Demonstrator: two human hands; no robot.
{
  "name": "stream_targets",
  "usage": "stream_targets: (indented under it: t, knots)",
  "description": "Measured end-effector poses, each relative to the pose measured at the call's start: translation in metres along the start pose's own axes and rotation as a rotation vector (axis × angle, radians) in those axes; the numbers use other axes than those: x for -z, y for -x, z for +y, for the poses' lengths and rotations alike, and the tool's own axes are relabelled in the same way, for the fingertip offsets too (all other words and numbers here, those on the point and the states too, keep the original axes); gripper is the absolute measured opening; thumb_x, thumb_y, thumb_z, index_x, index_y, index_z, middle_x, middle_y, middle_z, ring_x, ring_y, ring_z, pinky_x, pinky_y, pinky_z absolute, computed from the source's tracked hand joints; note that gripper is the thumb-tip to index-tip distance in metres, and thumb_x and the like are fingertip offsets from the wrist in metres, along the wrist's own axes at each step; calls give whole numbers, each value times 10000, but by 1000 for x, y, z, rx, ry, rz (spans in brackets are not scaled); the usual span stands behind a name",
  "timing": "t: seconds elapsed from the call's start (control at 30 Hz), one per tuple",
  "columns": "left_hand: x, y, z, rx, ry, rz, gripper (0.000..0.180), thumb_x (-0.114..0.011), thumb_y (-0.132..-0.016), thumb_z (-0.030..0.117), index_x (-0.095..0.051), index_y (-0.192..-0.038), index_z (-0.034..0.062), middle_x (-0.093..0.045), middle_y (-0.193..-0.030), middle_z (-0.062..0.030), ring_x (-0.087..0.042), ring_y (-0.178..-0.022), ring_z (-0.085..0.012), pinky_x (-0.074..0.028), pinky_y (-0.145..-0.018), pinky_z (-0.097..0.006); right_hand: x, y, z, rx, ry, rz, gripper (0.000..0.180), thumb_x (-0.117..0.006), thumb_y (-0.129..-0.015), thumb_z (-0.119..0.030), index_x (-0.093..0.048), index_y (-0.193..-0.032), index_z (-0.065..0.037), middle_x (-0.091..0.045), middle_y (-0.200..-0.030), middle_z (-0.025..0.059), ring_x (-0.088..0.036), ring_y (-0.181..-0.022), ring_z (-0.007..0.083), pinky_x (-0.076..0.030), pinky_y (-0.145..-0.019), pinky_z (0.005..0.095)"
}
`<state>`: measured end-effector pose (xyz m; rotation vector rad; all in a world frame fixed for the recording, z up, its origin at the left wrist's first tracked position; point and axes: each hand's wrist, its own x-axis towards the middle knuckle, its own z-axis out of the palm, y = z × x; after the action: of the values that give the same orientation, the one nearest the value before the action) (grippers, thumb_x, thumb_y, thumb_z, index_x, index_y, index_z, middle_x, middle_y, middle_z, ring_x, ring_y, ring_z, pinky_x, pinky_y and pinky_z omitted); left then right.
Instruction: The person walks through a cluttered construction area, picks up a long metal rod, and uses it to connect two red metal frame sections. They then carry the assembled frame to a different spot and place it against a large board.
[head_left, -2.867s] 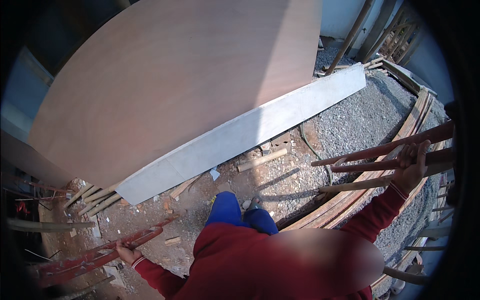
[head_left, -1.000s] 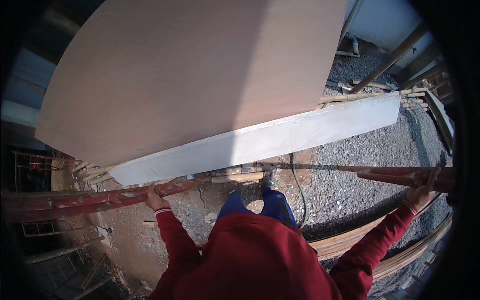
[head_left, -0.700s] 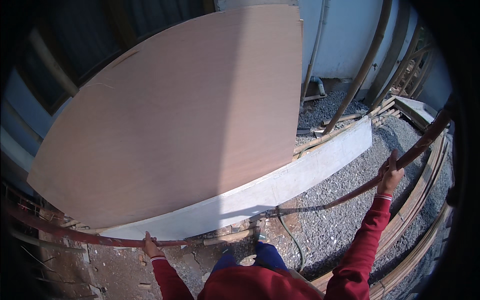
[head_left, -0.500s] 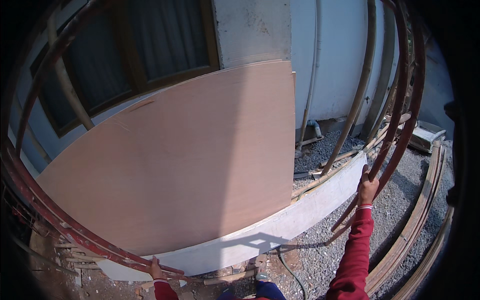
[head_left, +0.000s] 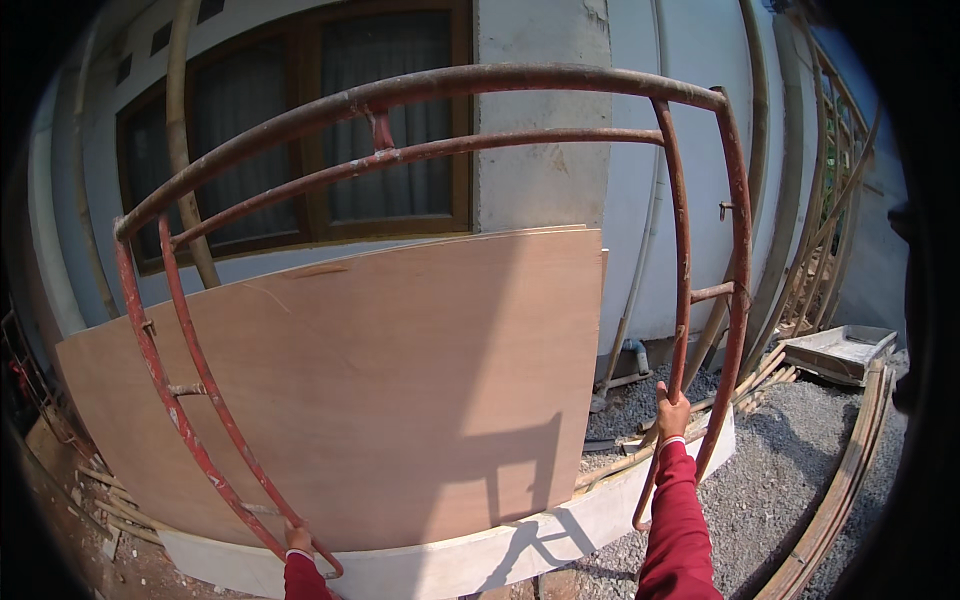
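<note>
Upward from both hands (head_left: 299, 539) (head_left: 673, 414) extends a frame (head_left: 510, 78) (red).

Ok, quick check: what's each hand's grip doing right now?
Left hand: closed, holding the red metal frame low on its left side.
Right hand: closed around the frame's right inner tube.

And we're on a building site, outdoors against a house (head_left: 545, 190): gravel (head_left: 770, 460) right of the right hand (head_left: 673, 412), timber strips (head_left: 847, 475) farther right, plywood (head_left: 380, 430) beyond the left hand (head_left: 300, 538), curtained window (head_left: 400, 190) above!
</note>
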<state>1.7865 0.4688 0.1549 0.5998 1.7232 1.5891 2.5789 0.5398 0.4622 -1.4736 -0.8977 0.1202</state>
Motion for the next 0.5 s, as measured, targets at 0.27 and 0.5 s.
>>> stream_targets:
  t: [0.27, 0.5]
  knots:
    - [15, 4, -11, 43, -66, 21, 190, -559, -916, -8, -523, -1081, 79, -543, -900, -39, -560, -814, -174, -473, -725, -338, -5, -4, 5, -2, 76, -47, 398, -743, -902, -357, -605, -790, -1, -518, -633, 15, -446, -607, 125, -401, -586, 332]
    - [23, 20, -1, -63, -120, 67, 187, -562, -903, -7, -538, -1074, 63, -561, -870, -55, -566, -762, -192, -469, -669, -352, -5, -4, -2, -24, 140, -79, 377, -733, -894, -347, -614, -786, -5, -544, -633, 42, -485, -605, 157, -421, -611, 367]
